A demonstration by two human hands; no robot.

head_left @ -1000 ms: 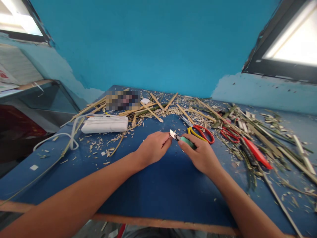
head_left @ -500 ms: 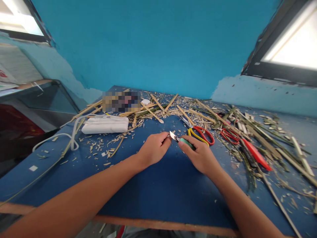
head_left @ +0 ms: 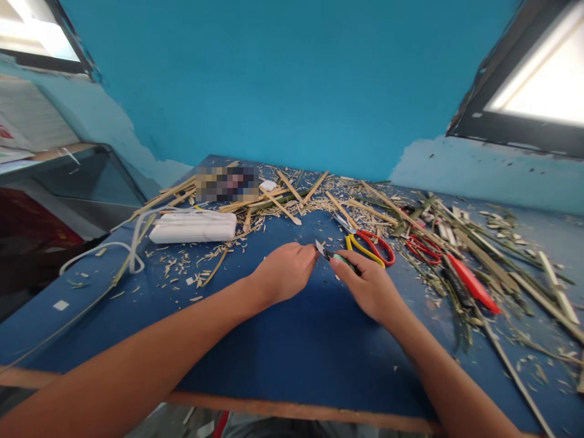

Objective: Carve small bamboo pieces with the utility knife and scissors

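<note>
Over the middle of the blue table (head_left: 292,359), my right hand (head_left: 367,283) is wrapped round a utility knife (head_left: 344,261) with a green handle. Its bare blade (head_left: 320,247) points up and left, close to the fingertips of my left hand (head_left: 287,271). My left hand is closed in a pinch; whatever lies in it is hidden by the fingers. Just beyond my right hand lie scissors with red handles (head_left: 381,246) and a yellow-handled tool (head_left: 365,250), touching each other.
A white power strip (head_left: 194,227) with its cable lies at the left. Bamboo strips (head_left: 314,188) and shavings cover the back. At the right are a red-handled tool (head_left: 472,283), more red scissor handles (head_left: 424,249) and long bamboo pieces (head_left: 493,261).
My left hand has turned slightly, its knuckles now rolled over the fingertips. The knife blade has tilted and looks narrower. My right hand stays nearly in place.
</note>
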